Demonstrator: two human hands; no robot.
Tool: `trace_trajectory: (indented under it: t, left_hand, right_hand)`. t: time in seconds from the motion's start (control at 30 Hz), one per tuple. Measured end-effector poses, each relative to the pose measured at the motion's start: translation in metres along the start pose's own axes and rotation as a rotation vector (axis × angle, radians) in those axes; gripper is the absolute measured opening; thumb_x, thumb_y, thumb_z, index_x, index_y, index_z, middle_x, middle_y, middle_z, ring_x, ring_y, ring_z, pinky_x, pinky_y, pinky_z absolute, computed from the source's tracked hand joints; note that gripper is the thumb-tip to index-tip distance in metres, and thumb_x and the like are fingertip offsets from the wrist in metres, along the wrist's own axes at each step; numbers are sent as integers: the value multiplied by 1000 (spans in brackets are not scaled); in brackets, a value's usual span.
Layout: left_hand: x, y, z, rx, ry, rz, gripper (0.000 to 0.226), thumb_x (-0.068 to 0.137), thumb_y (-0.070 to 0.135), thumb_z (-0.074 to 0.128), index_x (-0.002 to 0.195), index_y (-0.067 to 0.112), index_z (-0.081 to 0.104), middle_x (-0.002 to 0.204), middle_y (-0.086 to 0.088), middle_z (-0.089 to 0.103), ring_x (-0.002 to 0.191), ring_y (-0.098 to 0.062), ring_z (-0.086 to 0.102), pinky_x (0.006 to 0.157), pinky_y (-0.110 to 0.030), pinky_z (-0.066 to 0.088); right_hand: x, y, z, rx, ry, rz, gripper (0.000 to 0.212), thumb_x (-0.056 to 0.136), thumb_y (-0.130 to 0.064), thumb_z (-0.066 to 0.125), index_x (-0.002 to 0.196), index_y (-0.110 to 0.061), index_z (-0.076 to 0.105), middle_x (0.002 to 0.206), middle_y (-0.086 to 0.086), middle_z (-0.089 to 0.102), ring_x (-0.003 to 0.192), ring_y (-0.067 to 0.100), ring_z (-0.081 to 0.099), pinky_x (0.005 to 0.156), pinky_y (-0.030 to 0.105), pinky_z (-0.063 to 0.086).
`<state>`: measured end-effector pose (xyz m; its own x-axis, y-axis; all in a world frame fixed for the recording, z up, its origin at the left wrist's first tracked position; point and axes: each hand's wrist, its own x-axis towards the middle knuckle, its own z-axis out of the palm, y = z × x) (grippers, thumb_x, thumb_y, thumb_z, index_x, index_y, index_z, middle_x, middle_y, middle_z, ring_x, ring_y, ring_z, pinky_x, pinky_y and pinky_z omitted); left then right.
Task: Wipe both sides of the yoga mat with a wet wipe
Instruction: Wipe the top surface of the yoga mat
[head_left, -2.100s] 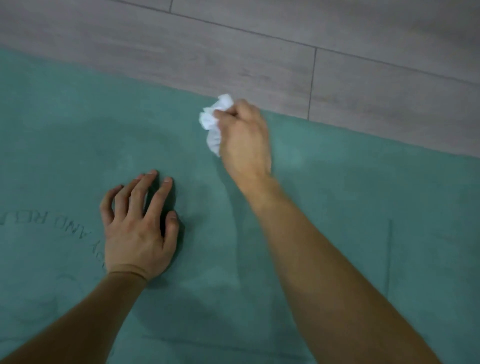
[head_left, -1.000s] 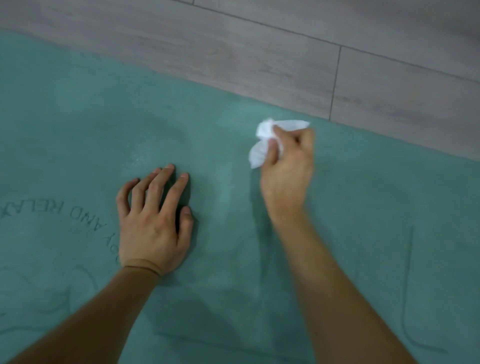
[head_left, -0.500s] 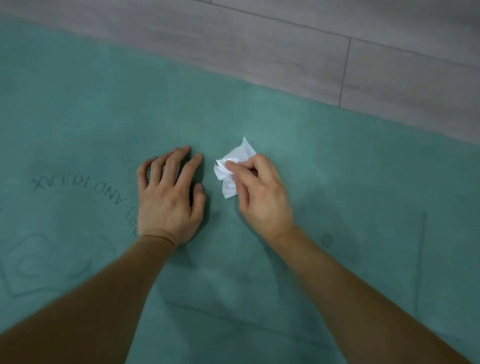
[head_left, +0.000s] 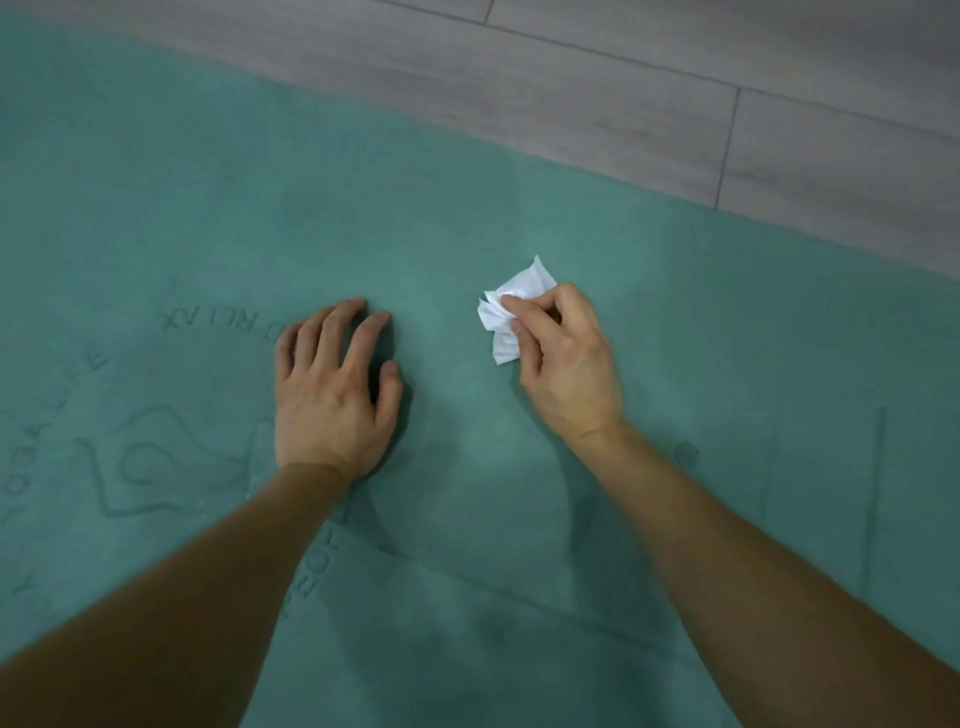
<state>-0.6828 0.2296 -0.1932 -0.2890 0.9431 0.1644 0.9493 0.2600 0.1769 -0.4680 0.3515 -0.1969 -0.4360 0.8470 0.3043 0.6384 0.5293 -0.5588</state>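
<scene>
Mat (head_left: 519, 499), teal, lies flat on grey plank floor (head_left: 675, 104) and fills most of the head view. Embossed writing at 9 o'clock reads "RELAX"; the other letters are perhaps "YOGA LIFE", too faint to be sure. One crumpled white wipe (head_left: 511, 312) is pinched by the right hand (head_left: 566, 364) against the mat. Left hand (head_left: 332, 395) rests flat, fingers straight, at the wipe's 9 o'clock.
</scene>
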Motion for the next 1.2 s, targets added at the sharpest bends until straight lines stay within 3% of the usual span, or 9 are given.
trace_trajectory:
  t: [0.23,0.37,0.57,0.77,0.9,0.97,1.07,1.1,1.2]
  left_hand:
    - [0,0,-1,-19,6,-10,47,99,33,54,142,15,60,151,-9,52,135,-36,48,119,-55,31]
    - [0,2,-2,-14,13,-22,47,98,32,56,141,15,61,151,-10,53,134,-37,48,118,-55,32]
    - [0,1,-1,-21,8,-30,47,97,30,55,142,15,61,152,-11,53,133,-39,49,116,-57,33]
    - [-1,-1,0,-22,13,-28,46,98,30,55,142,16,59,152,-9,52,134,-37,48,118,-55,31]
    - [-1,-2,1,-24,10,-29,46,99,29,54,142,16,59,152,-10,51,133,-38,47,118,-55,31]
    - [-1,-1,2,-17,12,-22,45,99,29,54,141,15,59,151,-10,51,131,-38,47,117,-55,32]
    - [-1,0,3,0,31,-23,44,98,28,55,140,16,59,150,-9,52,129,-38,48,116,-53,32]
    - [-1,0,3,-4,33,-20,44,98,28,55,140,16,59,150,-9,52,128,-38,48,116,-53,32]
    - [-1,0,1,-1,35,-7,45,99,30,52,141,16,59,150,-9,52,128,-39,48,115,-54,32]
  right_hand:
    - [-12,8,-31,-96,-196,-118,37,94,0,58,124,-14,75,106,10,63,94,33,61,85,41,52]
    - [0,29,-45,-173,271,638,32,97,-11,59,124,-14,75,109,14,58,95,34,62,90,30,45]
    - [-38,-64,0,15,-445,-226,40,94,-15,50,127,-16,73,113,2,63,101,21,57,88,36,49]
    - [-26,6,-38,-227,158,548,32,97,-11,61,126,-13,75,101,13,59,91,31,59,86,38,51]
    - [-97,-56,-31,-53,-420,-196,42,94,-5,59,133,-10,71,109,9,67,96,31,62,88,40,53]
    - [-92,-13,-57,-140,-293,-69,38,94,-6,61,129,-13,74,109,9,67,95,33,64,91,34,48]
    - [-77,25,-85,-278,230,638,31,97,-7,61,125,-12,75,107,16,60,91,36,63,90,35,51]
    - [-82,13,-76,-254,246,694,32,97,-4,62,125,-10,74,111,16,61,96,34,62,94,28,49]
    - [-107,-66,-31,-33,-214,232,37,94,-2,63,129,-9,71,114,9,62,101,27,61,92,22,48]
